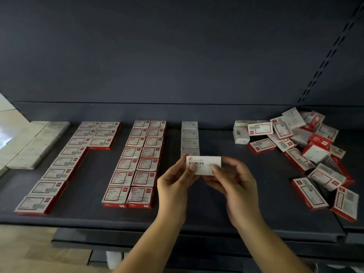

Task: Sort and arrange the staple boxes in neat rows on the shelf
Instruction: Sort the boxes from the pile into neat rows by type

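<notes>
Left hand [173, 186] and right hand [234, 184] pinch white staples box [203, 165], frame centre, above dark shelf [226, 194] | red-white rows [136, 162] left | loose pile [307, 146] right

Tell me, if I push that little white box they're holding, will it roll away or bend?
Probably neither. The white staple box has flat sides and square corners, so it would likely slide, not roll. It keeps its shape while both hands, left hand and right hand, pinch its ends, so it seems stiff. Its plain card face may be a bit slippery.
</notes>
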Available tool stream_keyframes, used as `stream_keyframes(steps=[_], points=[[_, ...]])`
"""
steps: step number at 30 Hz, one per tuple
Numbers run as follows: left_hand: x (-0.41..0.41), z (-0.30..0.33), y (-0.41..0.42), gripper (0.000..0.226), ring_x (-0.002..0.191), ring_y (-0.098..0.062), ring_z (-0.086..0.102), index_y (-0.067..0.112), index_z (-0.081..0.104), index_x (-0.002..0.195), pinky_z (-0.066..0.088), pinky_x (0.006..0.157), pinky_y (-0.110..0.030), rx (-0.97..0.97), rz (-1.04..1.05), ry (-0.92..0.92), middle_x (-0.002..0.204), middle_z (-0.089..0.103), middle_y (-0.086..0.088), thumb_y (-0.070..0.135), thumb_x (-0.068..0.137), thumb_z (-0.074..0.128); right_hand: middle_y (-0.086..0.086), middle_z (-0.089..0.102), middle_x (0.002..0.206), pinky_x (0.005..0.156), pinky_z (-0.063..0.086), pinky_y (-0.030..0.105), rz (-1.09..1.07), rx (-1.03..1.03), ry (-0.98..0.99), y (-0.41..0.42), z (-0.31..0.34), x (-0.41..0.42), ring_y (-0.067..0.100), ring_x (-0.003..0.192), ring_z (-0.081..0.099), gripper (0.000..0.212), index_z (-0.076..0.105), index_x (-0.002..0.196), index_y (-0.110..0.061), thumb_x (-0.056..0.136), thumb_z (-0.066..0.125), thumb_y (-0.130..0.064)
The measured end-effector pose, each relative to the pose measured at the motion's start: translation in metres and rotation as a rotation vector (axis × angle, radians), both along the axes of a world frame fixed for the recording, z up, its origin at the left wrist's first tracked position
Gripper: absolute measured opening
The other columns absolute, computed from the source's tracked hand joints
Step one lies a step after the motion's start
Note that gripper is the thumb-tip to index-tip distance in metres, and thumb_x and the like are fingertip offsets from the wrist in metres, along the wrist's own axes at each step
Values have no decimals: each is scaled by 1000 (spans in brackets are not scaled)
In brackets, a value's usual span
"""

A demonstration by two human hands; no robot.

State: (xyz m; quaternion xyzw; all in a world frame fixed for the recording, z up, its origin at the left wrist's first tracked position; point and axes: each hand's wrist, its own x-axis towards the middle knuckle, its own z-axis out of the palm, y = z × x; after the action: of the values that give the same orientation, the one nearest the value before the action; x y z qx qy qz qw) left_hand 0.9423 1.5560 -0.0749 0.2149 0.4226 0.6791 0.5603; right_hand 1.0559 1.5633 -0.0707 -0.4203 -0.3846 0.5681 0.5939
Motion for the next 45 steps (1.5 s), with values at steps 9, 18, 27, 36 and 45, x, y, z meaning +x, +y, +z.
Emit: stream_keyframes(steps=[9, 18, 27, 36, 45], points=[[-58, -1, -12, 34, 95, -10, 67, 9, 63, 111, 53, 74, -19, 79, -29, 271, 95, 73, 2, 6, 77, 64, 11, 71, 91, 67, 56, 29, 51, -26, -20, -4, 4, -48, 26, 84, 69, 26, 57, 105, -4, 80, 58, -8], [-186, -6, -21, 44, 127, -28, 39, 10, 55, 125, 39, 103, -42, 587, -11, 1721, 130, 52, -7, 27, 84, 54, 8, 70, 85, 64, 56, 25, 116, -86, -37, -19, 11, -148, 19, 74, 68, 20, 59, 104, -9, 85, 56, -3], [-293, -5, -28, 41, 95, -21, 54, 4, 65, 110, 56, 64, -36, 626, -83, 1815, 108, 57, -3, 31, 82, 53, 6, 71, 81, 67, 56, 24, 220, -37, -200, -27, 4, -247, 19, 77, 68, 14, 61, 97, -13, 85, 60, -4], [-423, -21, -32, 32, 92, -22, 59, 16, 69, 105, 48, 79, -32, 575, -227, 1953, 106, 67, -5, 24, 81, 49, 4, 54, 123, 93, 39, 23, 146, 569, -1109, -36, -26, -308, 9, 113, 46, 40, 53, 122, -11, 84, 56, -22], [-484, -49, -25, 18, 100, -18, 55, 17, 68, 85, 52, 77, -30, 446, -302, 1903, 101, 69, -1, 14, 75, 53, 3, 64, 103, 79, 50, 32, 228, 643, -1287, -24, -21, -343, 23, 96, 61, 39, 65, 106, -7, 84, 41, -29]])
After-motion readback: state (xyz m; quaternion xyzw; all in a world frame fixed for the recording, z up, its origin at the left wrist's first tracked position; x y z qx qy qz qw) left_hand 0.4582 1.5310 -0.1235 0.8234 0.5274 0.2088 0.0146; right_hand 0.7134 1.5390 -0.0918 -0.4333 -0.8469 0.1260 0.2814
